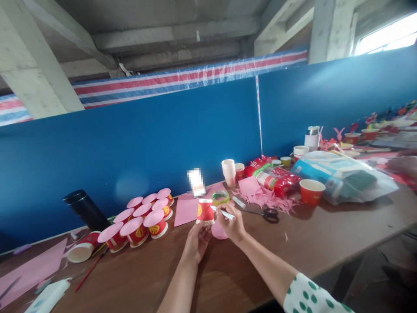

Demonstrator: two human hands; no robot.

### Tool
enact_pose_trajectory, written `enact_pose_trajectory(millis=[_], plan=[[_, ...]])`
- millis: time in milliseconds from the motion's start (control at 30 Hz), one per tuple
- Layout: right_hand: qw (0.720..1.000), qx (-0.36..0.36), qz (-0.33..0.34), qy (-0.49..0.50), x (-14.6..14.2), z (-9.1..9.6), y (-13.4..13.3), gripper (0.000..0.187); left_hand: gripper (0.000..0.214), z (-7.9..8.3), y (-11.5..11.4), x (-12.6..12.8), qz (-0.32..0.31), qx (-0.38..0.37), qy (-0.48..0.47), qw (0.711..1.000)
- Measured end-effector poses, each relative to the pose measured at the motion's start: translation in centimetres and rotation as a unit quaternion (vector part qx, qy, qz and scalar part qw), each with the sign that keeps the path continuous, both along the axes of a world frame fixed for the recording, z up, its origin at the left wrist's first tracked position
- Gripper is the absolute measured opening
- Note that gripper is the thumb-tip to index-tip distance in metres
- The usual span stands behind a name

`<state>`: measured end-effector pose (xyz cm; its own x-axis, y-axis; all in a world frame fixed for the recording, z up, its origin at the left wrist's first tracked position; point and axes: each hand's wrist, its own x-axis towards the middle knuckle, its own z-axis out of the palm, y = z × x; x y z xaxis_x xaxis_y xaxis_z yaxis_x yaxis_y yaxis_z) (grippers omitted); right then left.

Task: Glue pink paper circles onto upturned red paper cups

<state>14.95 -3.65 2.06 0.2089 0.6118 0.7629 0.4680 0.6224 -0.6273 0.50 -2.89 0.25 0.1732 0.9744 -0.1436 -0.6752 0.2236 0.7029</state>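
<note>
My left hand [199, 238] grips a red paper cup [205, 212] from below, its fingers round the white rim, so the cup is upside down. Pinched in my right hand [233, 224] is a white marker [224, 213], its tip against or very close to the cup's right side. Under the right hand lies a pink paper disc [219, 230], partly covered. Behind the cup are a roll of tape [220, 198] and a pink paper sheet [186, 211]. A small white cap-like piece [239, 202] rests beyond the right hand.
Several upturned red cups topped with pink discs [133, 226] stand at left, near a black bottle [86, 211] and a tipped cup [81, 251]. Scissors [269, 215], pink paper scraps [260, 195], an upright red cup [312, 192] and a plastic bag [345, 176] occupy the right. A blue partition [163, 139] borders the table.
</note>
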Motion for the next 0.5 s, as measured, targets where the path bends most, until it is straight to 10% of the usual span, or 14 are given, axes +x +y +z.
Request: enact_pose_trajectory(millis=[500], plan=[[0.995,0.031,0.027,-0.087,-0.79,0.02,-0.73,0.007,0.002,-0.31,0.30,-0.21,0.016,-0.017,-0.026,0.999]])
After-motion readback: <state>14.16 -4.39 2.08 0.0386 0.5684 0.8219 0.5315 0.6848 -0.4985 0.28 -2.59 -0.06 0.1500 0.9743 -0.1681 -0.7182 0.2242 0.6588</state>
